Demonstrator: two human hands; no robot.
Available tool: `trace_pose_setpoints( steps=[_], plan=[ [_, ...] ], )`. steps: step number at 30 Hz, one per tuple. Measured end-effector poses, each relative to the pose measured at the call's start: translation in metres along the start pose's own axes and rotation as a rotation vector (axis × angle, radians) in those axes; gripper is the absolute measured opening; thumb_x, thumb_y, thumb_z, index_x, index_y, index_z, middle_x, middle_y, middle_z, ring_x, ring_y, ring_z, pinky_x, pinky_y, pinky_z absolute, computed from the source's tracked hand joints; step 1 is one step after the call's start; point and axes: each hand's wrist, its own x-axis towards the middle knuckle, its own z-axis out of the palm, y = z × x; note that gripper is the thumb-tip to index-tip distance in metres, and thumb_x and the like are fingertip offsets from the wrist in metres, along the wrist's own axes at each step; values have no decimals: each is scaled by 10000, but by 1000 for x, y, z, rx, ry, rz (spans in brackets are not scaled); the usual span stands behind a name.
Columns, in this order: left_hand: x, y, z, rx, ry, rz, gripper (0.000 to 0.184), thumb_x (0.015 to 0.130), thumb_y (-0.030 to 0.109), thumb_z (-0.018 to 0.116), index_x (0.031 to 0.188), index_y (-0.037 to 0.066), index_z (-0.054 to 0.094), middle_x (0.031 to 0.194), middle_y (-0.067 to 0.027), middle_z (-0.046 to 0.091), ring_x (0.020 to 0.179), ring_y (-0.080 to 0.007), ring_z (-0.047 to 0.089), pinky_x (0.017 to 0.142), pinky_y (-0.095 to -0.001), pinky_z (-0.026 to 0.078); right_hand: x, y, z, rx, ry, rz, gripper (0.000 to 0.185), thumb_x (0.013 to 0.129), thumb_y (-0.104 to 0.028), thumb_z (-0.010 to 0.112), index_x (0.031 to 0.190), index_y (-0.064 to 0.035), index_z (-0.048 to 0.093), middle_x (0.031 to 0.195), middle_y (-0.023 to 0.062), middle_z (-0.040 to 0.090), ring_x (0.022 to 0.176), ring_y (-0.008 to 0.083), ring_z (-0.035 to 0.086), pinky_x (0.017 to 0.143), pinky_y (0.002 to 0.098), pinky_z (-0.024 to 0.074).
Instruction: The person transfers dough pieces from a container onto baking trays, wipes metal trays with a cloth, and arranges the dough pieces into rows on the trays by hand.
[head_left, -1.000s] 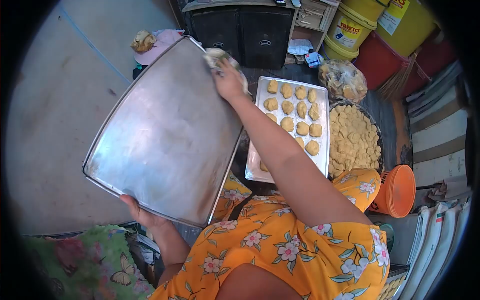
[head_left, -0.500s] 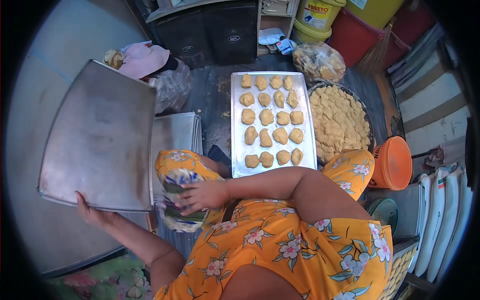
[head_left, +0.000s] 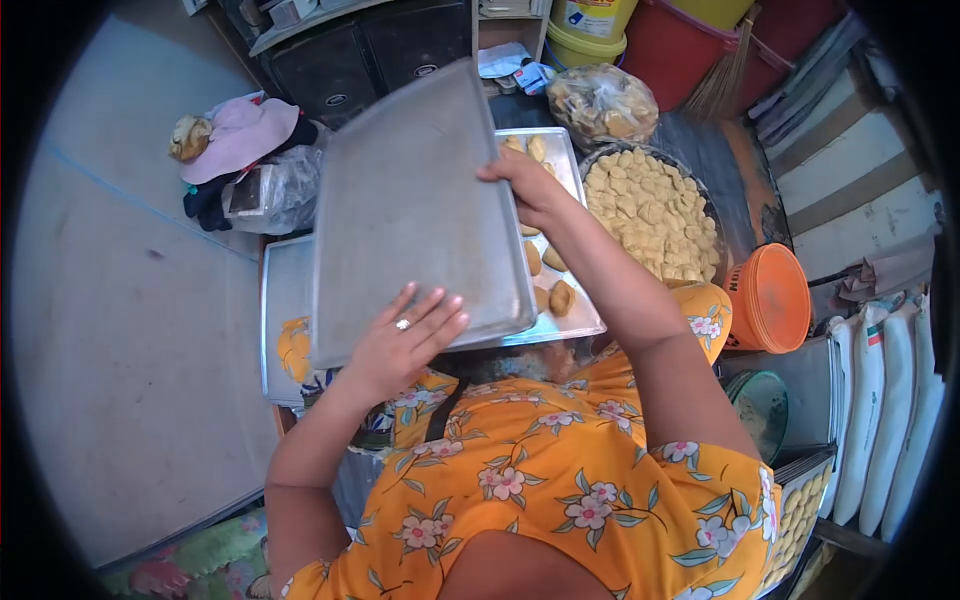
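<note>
A metal tray (head_left: 415, 210) is tilted in front of me, its broad grey face toward me. My right hand (head_left: 525, 185) grips its right edge, the thumb on the face. My left hand (head_left: 405, 345) lies against the lower part of the face with its fingers spread, a ring on one finger. Behind and to the right, a second tray (head_left: 590, 322) with dough pieces (head_left: 562, 297) rests low down, partly hidden by the raised tray. Under my left forearm, part of a patterned cloth (head_left: 375, 438) shows.
A round container of dough pieces (head_left: 650, 215) stands right of the trays, with a filled plastic bag (head_left: 603, 103) behind it. An orange bucket (head_left: 770, 298) is farther right. Left are another tray (head_left: 285, 285) and a pink hat (head_left: 238, 140).
The held tray has moved from the left to the middle, over part of the dough tray. My right hand has left the cloth and taken the tray's right edge; my left hand now lies on its face.
</note>
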Motion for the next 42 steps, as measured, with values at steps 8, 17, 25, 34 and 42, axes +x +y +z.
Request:
trace_pose_setpoints(
  steps=[8,17,25,34,42],
  plan=[
    [41,-55,80,-67,46,-408,676,885,398,622,1437,79,398,1480,-201,375,1391,-365,314,1158,-496,213,-88,35,-128,35,287,44,523,821,-51,598,1320,18,455,1113,152,635,969,237,657,864,363,544],
    [24,-125,215,-931,409,-1164,639,953,196,563,1463,-30,251,1340,-225,505,1230,-276,492,1040,-341,365,-106,90,-186,-956,785,-73,468,845,-215,667,1205,66,560,982,215,688,890,283,683,792,351,516],
    [31,-148,223,-1117,468,-991,616,977,210,538,1492,19,259,1444,-167,420,1300,-249,420,1094,-345,304,-101,110,-214,-882,808,-205,504,853,-276,661,1218,57,561,1000,251,677,933,344,668,848,384,503],
    [29,-142,229,-1199,543,-1139,583,988,181,502,1497,64,244,1400,-145,453,1232,-239,477,1056,-333,350,-87,29,-166,-1447,690,171,515,828,-244,669,1267,-7,540,1211,216,604,1073,367,599,893,435,488],
    [38,-143,217,-1193,485,-1170,624,989,168,487,1521,65,178,1475,-143,367,1312,-250,405,1100,-352,310,-32,-35,-10,-1573,605,-908,774,866,-408,613,1475,-33,317,1565,192,216,1473,301,147,1160,562,72]
  ],
)
